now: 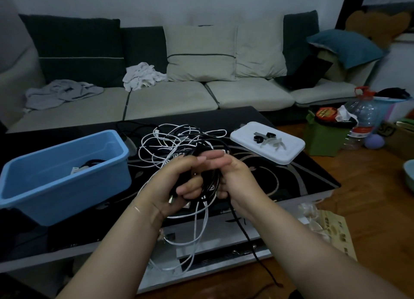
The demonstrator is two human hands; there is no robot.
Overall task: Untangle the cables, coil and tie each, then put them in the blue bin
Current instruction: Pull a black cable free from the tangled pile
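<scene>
Bin (67, 175) sits at the table's (302, 175) left, blue, holding a dark coil and something pale low against its near wall; too dim to name either. Tray (267, 143), white, lies at the right with black and clear ties (266, 139) on it. Between them sprawls a tangle (170, 144) of white and black cables. Left hand (177, 184) grips a black cable (210, 184) coil; right hand (233, 175) holds the same coil, fingertips extended. The plug ends blur.

"SF" logo on cardboard box (387, 131); other labels too blurred to read
</scene>
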